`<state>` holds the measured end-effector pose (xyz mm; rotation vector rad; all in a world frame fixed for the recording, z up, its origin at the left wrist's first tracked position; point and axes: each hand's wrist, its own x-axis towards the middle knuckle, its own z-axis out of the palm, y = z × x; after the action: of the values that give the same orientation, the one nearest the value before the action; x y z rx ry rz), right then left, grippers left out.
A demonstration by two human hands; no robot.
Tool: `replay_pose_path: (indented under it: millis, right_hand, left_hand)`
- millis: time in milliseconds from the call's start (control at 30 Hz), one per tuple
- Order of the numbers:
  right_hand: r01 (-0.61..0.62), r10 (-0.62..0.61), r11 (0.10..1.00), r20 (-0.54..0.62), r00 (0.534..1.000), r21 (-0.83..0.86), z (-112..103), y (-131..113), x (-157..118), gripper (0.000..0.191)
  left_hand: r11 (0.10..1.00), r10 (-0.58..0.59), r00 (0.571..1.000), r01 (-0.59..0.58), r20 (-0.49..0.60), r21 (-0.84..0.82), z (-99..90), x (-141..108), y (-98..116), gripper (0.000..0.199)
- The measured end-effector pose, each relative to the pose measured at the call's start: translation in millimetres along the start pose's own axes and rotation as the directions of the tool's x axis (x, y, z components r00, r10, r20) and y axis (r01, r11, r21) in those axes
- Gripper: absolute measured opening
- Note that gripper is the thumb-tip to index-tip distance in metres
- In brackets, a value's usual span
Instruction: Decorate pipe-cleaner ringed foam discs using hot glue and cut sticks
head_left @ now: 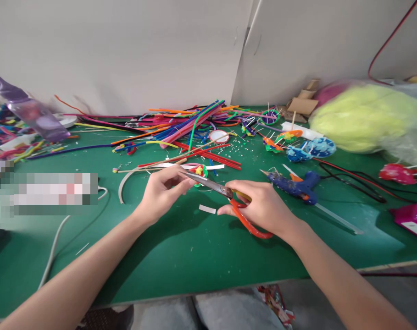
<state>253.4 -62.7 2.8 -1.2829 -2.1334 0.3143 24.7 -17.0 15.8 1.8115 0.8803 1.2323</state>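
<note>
Scissors with red and yellow handles (251,225) are in my right hand (263,204), whose fingers wrap round the handles. The blades point left and lie close together, their tips reaching the fingertips of my left hand (167,188). That hand is pinched closed near the blade tips; whatever lies between its fingers is too small to make out. Just behind the blades a small colourful piece (199,171) with a yellow centre shows in part, beside a white strip (215,167). A short white paper piece (207,209) lies on the green table (180,256) below the scissors.
Pipe cleaners (191,123) are piled at the back centre. A blue glue gun (294,185) lies to the right, near colourful decorated pieces (299,151) and a bag of yellow material (366,117). A purple bottle (39,117) leans at the left; a pale cable (57,243) crosses the table.
</note>
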Motion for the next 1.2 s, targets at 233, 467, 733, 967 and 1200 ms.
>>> replay_pose_path:
  millis: [233,467,733,967,1200]
  right_hand:
    - [0.025,-0.025,1.000,-0.028,0.999,0.013,0,0,0,0.043]
    - [0.039,-0.038,0.999,-0.048,0.998,0.002,1,1,-1,0.043]
    - [0.018,-0.018,1.000,-0.029,0.999,-0.004,-1,-1,-1,0.043]
    - [-0.078,0.078,0.997,0.057,0.995,0.000,-7,-8,2,0.048]
    - [-0.128,0.126,0.992,0.118,0.985,0.013,-9,-10,3,0.050]
  left_hand:
    - [1.000,-0.012,1.000,0.012,0.018,-0.013,-1.0,0,-2,0.018]
    - [1.000,-0.018,1.000,0.019,0.025,-0.018,-2.0,0,-2,0.021]
    - [0.999,-0.036,0.999,0.036,0.015,-0.023,-2.5,0,-3,0.019]
    - [0.996,-0.058,0.998,0.055,-0.037,-0.071,-2.3,-2,-6,0.020]
    - [0.989,-0.027,0.990,0.007,-0.139,-0.145,-2.7,-2,-9,0.014]
